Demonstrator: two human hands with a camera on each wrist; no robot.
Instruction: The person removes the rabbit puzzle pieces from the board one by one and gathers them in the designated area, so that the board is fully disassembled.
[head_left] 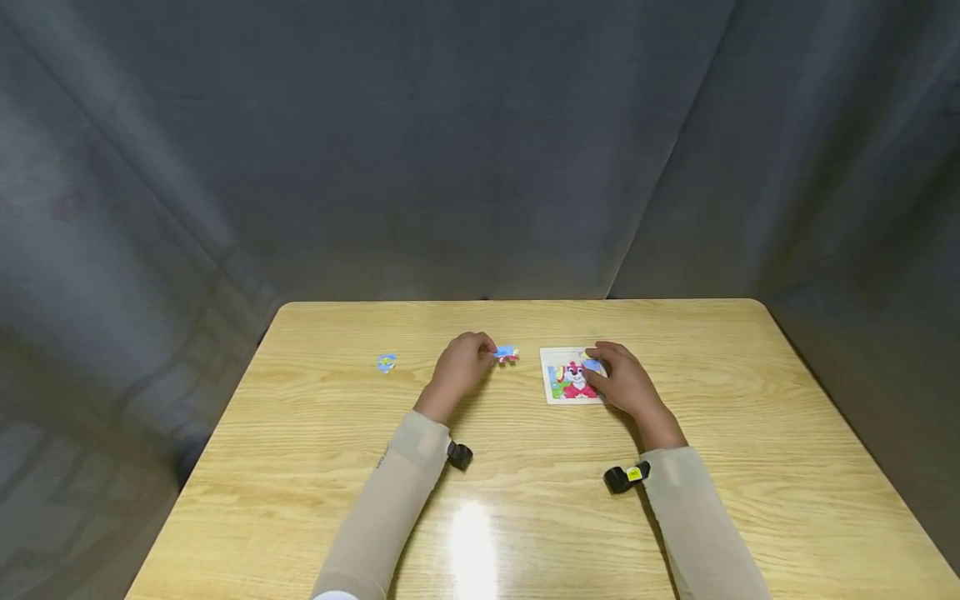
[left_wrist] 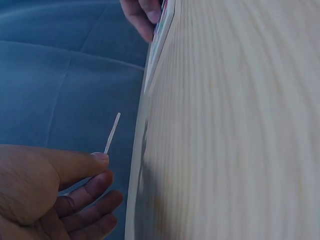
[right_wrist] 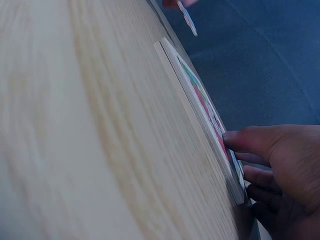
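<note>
My left hand (head_left: 462, 367) pinches a puzzle piece (head_left: 507, 353) between thumb and index finger. The piece has blue, white and red on it. In the left wrist view it appears edge-on as a thin sliver (left_wrist: 113, 131), held clear of the table. My right hand (head_left: 628, 382) rests on the right side of a white-framed jigsaw puzzle (head_left: 552, 397). Its thumb touches the picture, a red and white cartoon animal, and the other fingers lie at the right edge, as the right wrist view shows. That hand hides the puzzle's right part. Along the top of the frame, a pale strip shows without picture.
Another puzzle piece (head_left: 386, 362), blue with yellow-green, lies on the wooden table (head_left: 315, 467) left of my left hand. Dark grey curtains (head_left: 480, 150) hang behind the table and at both sides. Black wrist cameras (head_left: 460, 455) sit at both cuffs.
</note>
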